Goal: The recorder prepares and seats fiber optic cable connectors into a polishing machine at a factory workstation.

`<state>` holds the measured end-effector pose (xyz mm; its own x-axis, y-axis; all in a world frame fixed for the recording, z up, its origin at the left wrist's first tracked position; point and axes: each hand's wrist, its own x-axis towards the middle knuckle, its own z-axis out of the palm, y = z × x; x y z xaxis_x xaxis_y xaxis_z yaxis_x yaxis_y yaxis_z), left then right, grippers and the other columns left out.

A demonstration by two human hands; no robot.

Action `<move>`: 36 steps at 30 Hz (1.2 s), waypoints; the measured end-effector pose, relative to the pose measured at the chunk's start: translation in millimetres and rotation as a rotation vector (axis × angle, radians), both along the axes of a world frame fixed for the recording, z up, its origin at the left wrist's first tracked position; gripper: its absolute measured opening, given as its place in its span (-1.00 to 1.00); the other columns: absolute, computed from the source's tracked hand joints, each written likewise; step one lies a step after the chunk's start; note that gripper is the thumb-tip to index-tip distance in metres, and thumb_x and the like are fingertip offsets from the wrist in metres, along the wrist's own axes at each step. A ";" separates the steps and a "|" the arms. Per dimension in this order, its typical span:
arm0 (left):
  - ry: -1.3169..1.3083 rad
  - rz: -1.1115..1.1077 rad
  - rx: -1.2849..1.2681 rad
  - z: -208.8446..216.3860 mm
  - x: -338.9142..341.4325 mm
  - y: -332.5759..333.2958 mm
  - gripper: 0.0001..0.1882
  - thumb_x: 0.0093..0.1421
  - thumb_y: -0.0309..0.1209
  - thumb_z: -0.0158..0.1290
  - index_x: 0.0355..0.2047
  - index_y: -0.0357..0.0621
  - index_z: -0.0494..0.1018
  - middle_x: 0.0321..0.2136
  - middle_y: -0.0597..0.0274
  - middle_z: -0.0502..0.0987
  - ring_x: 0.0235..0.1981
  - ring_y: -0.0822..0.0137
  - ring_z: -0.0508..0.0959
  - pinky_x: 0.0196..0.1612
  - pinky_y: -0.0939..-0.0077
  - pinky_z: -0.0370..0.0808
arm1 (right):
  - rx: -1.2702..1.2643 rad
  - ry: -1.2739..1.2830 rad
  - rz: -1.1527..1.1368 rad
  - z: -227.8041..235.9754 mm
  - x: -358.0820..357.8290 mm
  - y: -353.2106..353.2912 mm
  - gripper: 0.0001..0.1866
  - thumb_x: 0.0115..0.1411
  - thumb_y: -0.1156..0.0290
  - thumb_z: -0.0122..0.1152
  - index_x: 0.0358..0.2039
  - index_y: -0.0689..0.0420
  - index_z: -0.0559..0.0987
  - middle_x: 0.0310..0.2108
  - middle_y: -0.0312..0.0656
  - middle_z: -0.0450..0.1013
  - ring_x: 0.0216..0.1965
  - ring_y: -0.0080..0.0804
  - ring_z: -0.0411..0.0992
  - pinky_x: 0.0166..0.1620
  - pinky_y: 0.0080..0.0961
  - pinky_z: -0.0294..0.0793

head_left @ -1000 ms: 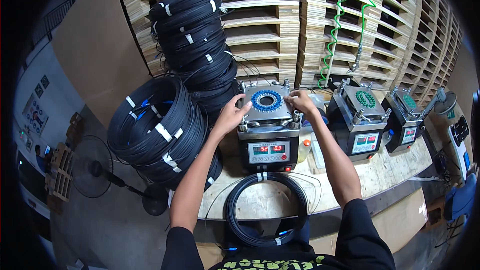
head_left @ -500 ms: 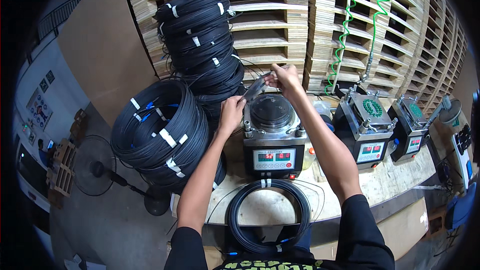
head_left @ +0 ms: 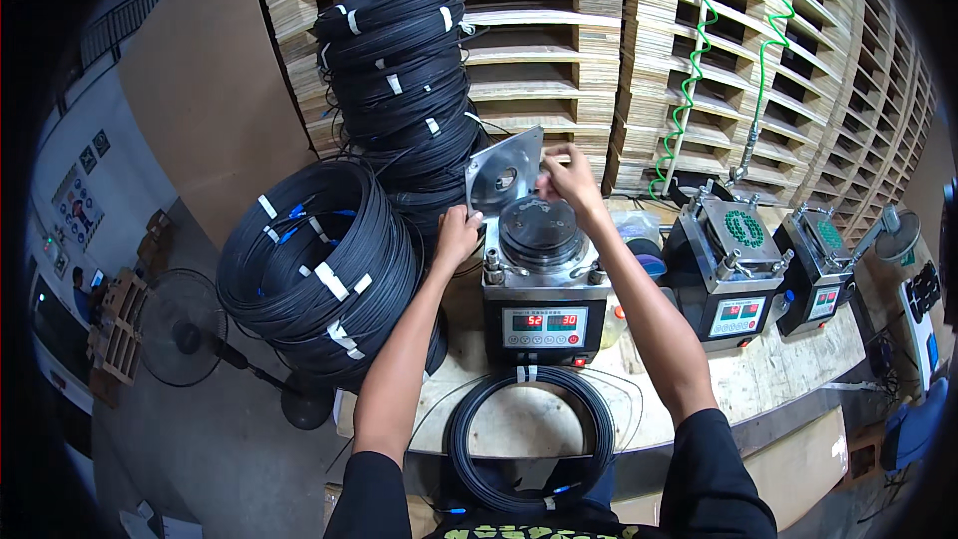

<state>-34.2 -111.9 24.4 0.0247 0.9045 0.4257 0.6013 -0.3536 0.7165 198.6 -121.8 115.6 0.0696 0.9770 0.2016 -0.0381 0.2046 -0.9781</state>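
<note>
A square metal plate (head_left: 489, 175) with a round hole in its middle stands tilted above the back left of the nearest polishing machine (head_left: 544, 317). My left hand (head_left: 459, 238) pinches its lower left corner. My right hand (head_left: 571, 180) has its fingers curled at the plate's right edge; the fingertips are slightly blurred, and whether they still grip the edge I cannot tell. Below the plate, the machine's round dark disc (head_left: 539, 225) lies bare between metal corner posts. A black cable coil (head_left: 464, 439) with white ties lies in front of the machine, overhanging the table's front edge.
Tall stacks of black cable coils (head_left: 394, 60) and a wide coil pile (head_left: 319, 279) crowd the left. Two more machines (head_left: 738, 260) (head_left: 820, 250), topped with green-dotted plates, stand right on the wooden table (head_left: 649, 409). Wooden pallets (head_left: 529, 30) rise behind; a fan (head_left: 185, 334) stands left.
The metal plate has swung from nearly edge-on to a raised tilt, its face now showing. My left hand has dropped slightly with its corner. The machine's red display reads differently.
</note>
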 end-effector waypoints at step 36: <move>-0.334 0.105 0.340 34.6 62.0 -32.8 -0.07 0.17 -0.63 0.09 0.46 -0.19 -0.18 0.39 -0.35 0.04 0.41 -0.16 0.12 0.44 0.14 0.01 | 0.241 -0.300 -0.244 -61.9 108.0 -32.6 -0.83 0.15 0.46 0.18 -0.29 0.21 0.66 -0.55 -0.15 0.54 -0.48 -0.50 0.50 -0.38 -0.44 0.47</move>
<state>27.8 -144.7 58.9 -0.2476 0.7031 0.6666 0.4027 -0.5511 0.7308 306.6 -154.4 53.7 0.1957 0.8618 0.4680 0.3170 0.3960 -0.8618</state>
